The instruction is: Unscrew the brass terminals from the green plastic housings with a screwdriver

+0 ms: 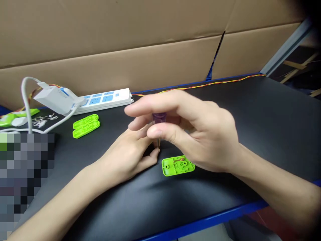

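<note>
Right hand (204, 135), head view: thumb and fingers close round the purple handle of a screwdriver (159, 117). Tool near vertical, metal shaft pointing down. Left hand (131, 150) lies low on the worktop (271, 134), fingers drawn in, thumb tip next to the lower end of the shaft. Whether the left fingers grip a small part there cannot be told; the right hand covers much of that spot.

Green case (178, 166) rests on the worktop below the right hand, just right of the left thumb. Moulded inner side faces up; a coppery strip (179, 160) sits inside. Right edge of the case partly hidden by the right hand.

Two green shells (86, 125) side by side, beyond the left wrist, inner sides up. Behind them, a white power strip (107, 99) with blue sockets; adapter (54, 98) at its left end, white cable (24, 92) looping down. Small pale parts (45, 120) scattered left of the shells. Red-yellow twisted wire (213, 84) along the rear edge, cardboard (100, 33) standing behind. Lower left corner pixelated; contents unreadable.
</note>
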The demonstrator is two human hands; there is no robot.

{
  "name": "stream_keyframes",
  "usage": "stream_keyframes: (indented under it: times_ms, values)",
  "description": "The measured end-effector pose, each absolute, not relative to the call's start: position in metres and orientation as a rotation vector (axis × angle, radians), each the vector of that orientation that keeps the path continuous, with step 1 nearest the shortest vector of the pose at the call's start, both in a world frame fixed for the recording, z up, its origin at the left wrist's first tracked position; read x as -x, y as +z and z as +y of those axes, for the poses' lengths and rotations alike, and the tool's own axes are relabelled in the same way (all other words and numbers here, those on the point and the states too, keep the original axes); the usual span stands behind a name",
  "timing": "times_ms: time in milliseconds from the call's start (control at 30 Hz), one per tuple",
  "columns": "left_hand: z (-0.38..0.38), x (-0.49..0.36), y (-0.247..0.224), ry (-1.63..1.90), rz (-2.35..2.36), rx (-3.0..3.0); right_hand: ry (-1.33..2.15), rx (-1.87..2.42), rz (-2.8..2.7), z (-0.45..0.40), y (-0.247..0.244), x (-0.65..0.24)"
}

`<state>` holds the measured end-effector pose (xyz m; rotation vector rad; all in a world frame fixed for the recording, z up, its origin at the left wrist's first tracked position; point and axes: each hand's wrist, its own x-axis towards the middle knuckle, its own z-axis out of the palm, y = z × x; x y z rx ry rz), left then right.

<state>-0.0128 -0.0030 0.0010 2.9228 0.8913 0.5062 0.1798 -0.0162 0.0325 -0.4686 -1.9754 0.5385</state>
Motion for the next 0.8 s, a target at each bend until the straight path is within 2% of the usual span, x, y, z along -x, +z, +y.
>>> stream_keyframes:
  times_ms: [233, 667, 800]
  values:
    - [-0.003, 0.010, 0.001, 0.631, 0.865, -2.978, 0.554, 0.443, -1.793, -0.018, 0.032, -0.175]
    - [-0.003, 0.008, 0.005, 0.534, 0.919, -2.895, 0.566, 0.482, -1.807, -0.020, 0.033, -0.176]
    - [-0.008, 0.008, 0.012, 0.544, 0.979, -2.738, 0.483, 0.504, -1.654, -0.011, 0.030, -0.182]
